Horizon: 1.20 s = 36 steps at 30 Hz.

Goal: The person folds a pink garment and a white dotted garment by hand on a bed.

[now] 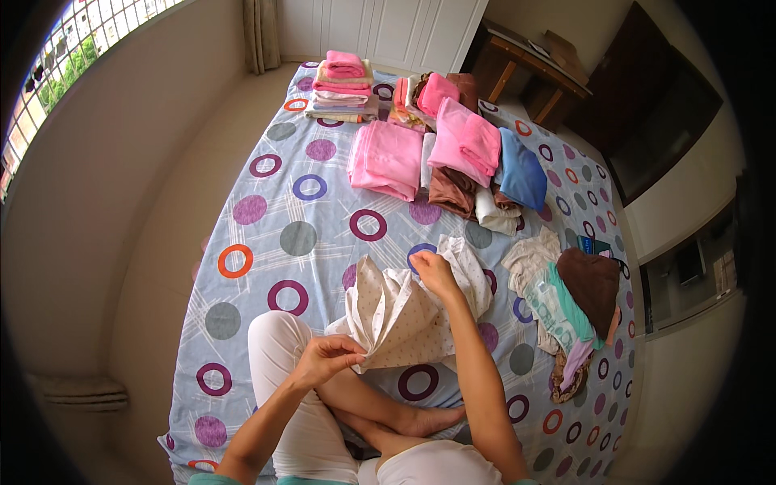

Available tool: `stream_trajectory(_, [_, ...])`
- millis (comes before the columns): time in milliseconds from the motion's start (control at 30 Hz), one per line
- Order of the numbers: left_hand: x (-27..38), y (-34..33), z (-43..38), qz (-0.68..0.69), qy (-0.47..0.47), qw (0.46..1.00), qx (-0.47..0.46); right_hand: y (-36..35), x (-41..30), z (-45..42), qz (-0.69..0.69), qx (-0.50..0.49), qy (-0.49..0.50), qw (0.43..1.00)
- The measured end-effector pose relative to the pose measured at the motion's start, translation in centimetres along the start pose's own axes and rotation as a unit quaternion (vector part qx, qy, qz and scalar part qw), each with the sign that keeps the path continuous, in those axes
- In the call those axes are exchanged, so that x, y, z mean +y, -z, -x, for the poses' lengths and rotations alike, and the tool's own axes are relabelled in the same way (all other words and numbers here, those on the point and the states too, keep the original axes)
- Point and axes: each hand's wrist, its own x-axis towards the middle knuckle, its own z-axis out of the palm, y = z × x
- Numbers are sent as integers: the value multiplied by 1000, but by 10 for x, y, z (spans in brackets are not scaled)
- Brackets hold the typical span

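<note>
A white cloth garment with small dots (pixel 394 315) lies bunched over the bed in front of my crossed legs. My left hand (pixel 333 357) pinches its near left edge between thumb and fingers. Over the far right part of the same cloth is my right hand (pixel 431 271), its fingers curled closed against the fabric; what they grip is partly hidden. Part of the cloth spreads beyond that hand, to the right.
Folded pink, white, brown and blue cloths (pixel 388 157) stand in piles towards the bed's far end. A stack of folded towels (pixel 342 91) is at far left. A loose heap of clothes (pixel 585 291) lies on the right. Patterned bedsheet (pixel 267 230) underneath.
</note>
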Motion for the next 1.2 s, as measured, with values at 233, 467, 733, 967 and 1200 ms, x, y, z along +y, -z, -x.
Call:
stream_trajectory(233, [-2,-5,21,-101,-22,993,-59,-5,-4,9,-147,-261,-170,939])
stream_trajectory(467, [2,-1,38,-136,-8,988,-77,7,11,33,-18,-200,5,980])
stream_trajectory(733, [4,-8,44,-156,-20,983,-94,22,-26,63,164,-24,198,966])
stream_trajectory(967, [7,-19,50,-142,-34,978,-146,13,-44,59,138,-184,258,938])
stream_trajectory(1200, [11,-25,58,-176,-45,970,-159,9,-52,52,194,-264,274,904])
